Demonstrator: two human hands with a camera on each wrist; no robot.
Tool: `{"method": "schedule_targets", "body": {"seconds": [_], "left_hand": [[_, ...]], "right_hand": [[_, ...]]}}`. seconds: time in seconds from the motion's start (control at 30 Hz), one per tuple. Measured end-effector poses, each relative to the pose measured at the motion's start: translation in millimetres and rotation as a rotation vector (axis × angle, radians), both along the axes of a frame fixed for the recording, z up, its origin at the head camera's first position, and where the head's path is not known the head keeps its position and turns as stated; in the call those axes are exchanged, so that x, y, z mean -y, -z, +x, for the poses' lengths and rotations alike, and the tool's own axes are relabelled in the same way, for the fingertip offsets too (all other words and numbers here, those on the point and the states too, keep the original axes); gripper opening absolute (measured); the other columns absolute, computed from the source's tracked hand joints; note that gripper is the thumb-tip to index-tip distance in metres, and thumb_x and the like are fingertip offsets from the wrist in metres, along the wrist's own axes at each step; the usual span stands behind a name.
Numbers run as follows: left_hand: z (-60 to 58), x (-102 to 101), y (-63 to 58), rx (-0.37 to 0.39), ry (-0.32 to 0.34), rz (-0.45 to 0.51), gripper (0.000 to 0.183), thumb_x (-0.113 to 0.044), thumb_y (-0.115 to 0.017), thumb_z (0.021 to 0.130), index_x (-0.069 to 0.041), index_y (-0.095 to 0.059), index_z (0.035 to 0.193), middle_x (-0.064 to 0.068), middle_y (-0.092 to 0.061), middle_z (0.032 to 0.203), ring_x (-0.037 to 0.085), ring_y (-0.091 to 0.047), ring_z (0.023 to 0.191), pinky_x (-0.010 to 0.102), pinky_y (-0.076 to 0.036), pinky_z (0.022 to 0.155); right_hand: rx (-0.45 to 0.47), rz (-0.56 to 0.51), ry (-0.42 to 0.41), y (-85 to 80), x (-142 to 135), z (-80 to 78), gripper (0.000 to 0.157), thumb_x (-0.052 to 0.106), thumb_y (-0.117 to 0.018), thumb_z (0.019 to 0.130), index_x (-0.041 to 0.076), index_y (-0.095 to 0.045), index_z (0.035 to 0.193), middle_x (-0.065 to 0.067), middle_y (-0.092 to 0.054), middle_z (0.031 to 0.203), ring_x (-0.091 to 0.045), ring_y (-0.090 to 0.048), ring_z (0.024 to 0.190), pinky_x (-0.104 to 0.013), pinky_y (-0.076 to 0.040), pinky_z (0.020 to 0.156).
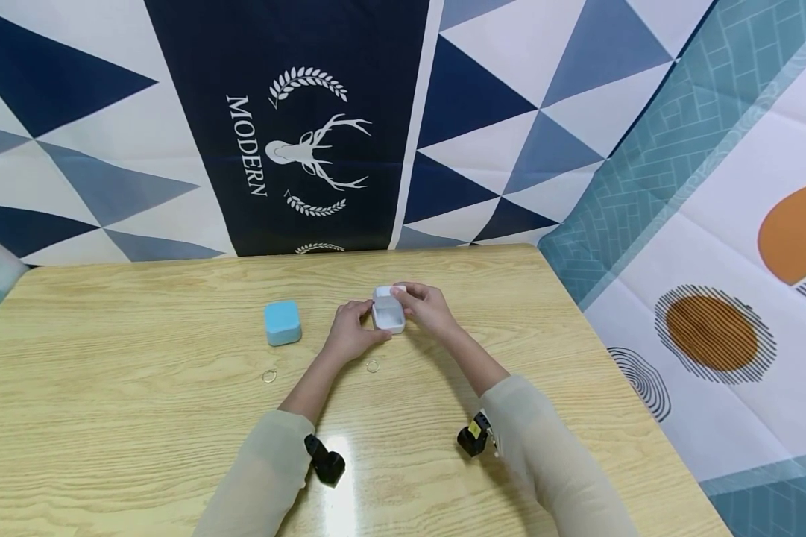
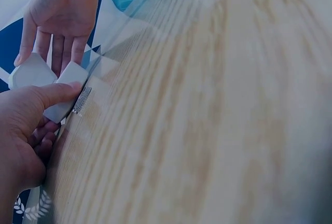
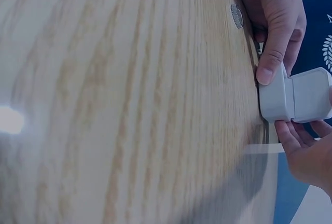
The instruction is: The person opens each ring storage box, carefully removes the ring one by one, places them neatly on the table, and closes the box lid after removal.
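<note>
A small white hinged ring box (image 1: pixel 389 319) stands on the wooden table with its lid raised. My left hand (image 1: pixel 351 334) holds the box's base, thumb on the near side and fingers on the far left. From the right, my right hand (image 1: pixel 429 306) pinches the raised lid (image 3: pixel 312 93) between thumb and fingers. The box's inside looks white, with nothing visible in it. Just in front of the box lies a thin ring (image 1: pixel 373 366). Another ring (image 1: pixel 269 376) lies farther left, and a closed blue box (image 1: pixel 282 323) sits behind it.
The light wooden table (image 1: pixel 141 335) spreads out on both sides of my arms. A patterned cloth (image 1: pixel 470 142) hangs along its back edge, and another printed cloth (image 1: pixel 725 321) hangs at the right. Black wrist cameras sit on both sleeves.
</note>
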State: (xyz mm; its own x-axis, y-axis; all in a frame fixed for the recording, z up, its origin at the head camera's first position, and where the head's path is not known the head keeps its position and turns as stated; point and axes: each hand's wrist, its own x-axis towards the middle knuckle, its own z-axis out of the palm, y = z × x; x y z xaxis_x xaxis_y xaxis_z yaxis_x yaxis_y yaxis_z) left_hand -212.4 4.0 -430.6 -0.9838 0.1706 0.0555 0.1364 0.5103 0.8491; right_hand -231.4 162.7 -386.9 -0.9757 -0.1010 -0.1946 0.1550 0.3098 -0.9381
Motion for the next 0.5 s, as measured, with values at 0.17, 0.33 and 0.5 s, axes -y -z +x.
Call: {"method": "schedule_targets", "body": {"seconds": [0.17,0.33,0.5], "left_hand": [[0.5,0.2,-0.8,0.014,-0.001,-0.009,0.066,-0.027,-0.076,0.066,-0.004,-0.051,0.123,0.011,-0.054,0.114,0.024,-0.041,0.106,0.037,-0.037,0.092],[0.6,0.2,-0.6,0.026,-0.002,-0.014,0.067,-0.028,-0.076,0.067,-0.004,-0.05,0.123,0.01,-0.053,0.116,0.024,-0.041,0.107,0.037,-0.037,0.093],[0.7,-0.1,-0.2,0.024,-0.003,-0.007,0.067,-0.027,-0.076,0.067,-0.003,-0.05,0.123,0.011,-0.053,0.115,0.024,-0.041,0.107,0.037,-0.037,0.092]], "right_hand": [[-0.019,0.002,-0.001,2.7,-1.0,1.6,0.046,0.04,-0.058,0.082,0.011,-0.056,0.117,-0.006,-0.059,0.115,-0.018,-0.056,0.101,-0.031,-0.047,0.085],[-0.017,-0.006,-0.007,5.8,-2.3,2.0,0.05,0.042,-0.058,0.081,0.011,-0.055,0.12,-0.005,-0.057,0.118,-0.018,-0.055,0.106,-0.03,-0.046,0.088],[-0.033,-0.02,-0.005,7.5,-2.3,2.7,0.05,0.039,-0.059,0.082,0.008,-0.054,0.12,-0.007,-0.057,0.118,-0.019,-0.055,0.106,-0.028,-0.047,0.086]]}}
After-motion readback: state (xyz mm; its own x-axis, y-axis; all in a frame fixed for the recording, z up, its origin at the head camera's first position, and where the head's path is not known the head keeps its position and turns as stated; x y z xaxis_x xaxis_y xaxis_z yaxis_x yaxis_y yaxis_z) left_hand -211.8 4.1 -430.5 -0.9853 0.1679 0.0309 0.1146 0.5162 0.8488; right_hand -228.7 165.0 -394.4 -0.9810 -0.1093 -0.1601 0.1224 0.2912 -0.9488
